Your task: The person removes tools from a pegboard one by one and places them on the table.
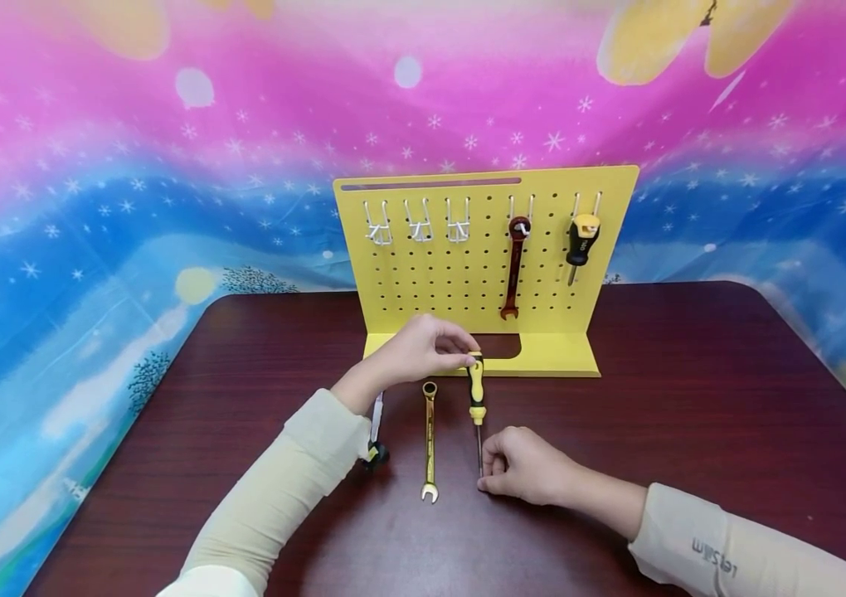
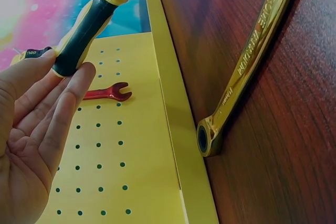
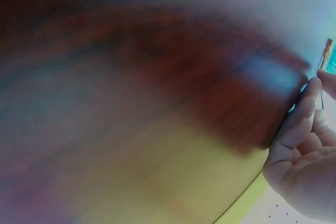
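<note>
A yellow-and-black screwdriver (image 1: 477, 390) is held in front of the pegboard, its handle toward the board and its shaft toward the person. My left hand (image 1: 423, 352) pinches the butt of the handle between thumb and fingertips; the left wrist view shows this grip on the handle (image 2: 84, 35) up close. Near the shaft's tip, my right hand (image 1: 531, 467) pinches the thin metal between thumb and finger. To the left of the screwdriver lies a gold combination wrench (image 1: 430, 439), ring end toward the board. Most of the right wrist view is blurred, with the right hand (image 3: 302, 156) at its edge.
A yellow pegboard (image 1: 430, 319) stands at the back of the dark table (image 1: 692, 373). From it hang a red wrench (image 1: 515, 269) and a stubby screwdriver (image 1: 582, 240); several white hooks (image 1: 419, 222) sit at left. A dark-ended tool (image 1: 374, 454) is partly hidden by the left sleeve.
</note>
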Tool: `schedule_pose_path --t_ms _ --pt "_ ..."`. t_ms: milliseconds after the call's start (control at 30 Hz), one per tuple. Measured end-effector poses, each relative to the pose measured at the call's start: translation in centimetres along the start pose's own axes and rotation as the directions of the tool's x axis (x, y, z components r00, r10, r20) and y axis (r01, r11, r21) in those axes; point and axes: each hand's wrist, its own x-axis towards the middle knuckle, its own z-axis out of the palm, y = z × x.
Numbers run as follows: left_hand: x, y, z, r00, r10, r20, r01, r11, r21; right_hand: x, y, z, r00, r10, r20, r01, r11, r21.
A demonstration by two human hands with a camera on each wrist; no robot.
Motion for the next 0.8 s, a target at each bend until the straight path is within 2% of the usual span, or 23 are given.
schedule_pose_path --t_ms 267,800 --pt "0.2 -0.4 0.2 1.0 -0.012 0.004 0.012 1.0 0.01 0.0 -0.3 0.2 0.999 0.015 -0.033 -0.017 0.998 -0.061" --pt "0.8 -1.9 0.7 0.998 -0.049 0.031 0.049 0.999 0.024 0.1 -0.4 0.3 0.998 0.041 -0.042 -0.044 0.996 -0.072"
